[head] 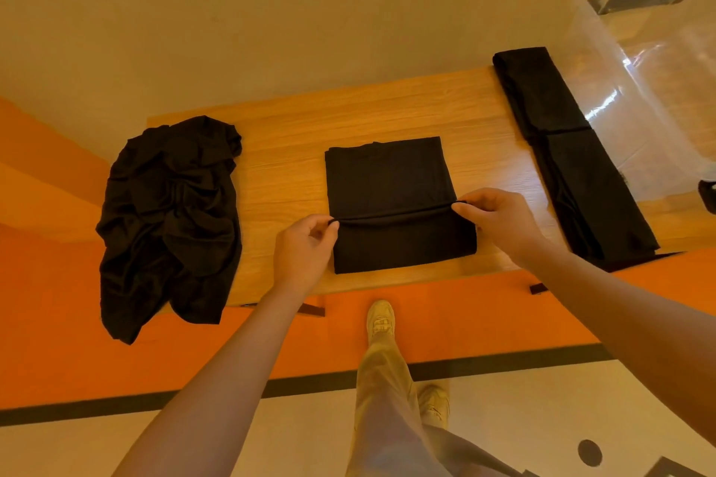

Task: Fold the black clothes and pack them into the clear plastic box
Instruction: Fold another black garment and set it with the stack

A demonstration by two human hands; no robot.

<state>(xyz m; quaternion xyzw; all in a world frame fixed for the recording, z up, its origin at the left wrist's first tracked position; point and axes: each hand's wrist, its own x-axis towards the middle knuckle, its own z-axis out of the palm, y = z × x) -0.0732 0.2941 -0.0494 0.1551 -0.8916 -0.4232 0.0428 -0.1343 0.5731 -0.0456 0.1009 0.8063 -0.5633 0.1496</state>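
A black garment (391, 182), folded into a rectangle, lies in the middle of the wooden table (286, 135). My left hand (304, 250) pinches the left end of its folded edge. My right hand (498, 223) pinches the right end of the same edge. A crumpled heap of black clothes (170, 221) lies at the table's left end and hangs over the front edge. Two folded black garments (569, 155) lie in a row at the right. The clear plastic box (651, 89) stands at the far right with nothing visible inside.
The table stands against a cream wall. Below its front edge are an orange floor strip, a black line, and my legs in beige trousers and shoes (381, 321). A black latch (707, 196) sits on the box's near end.
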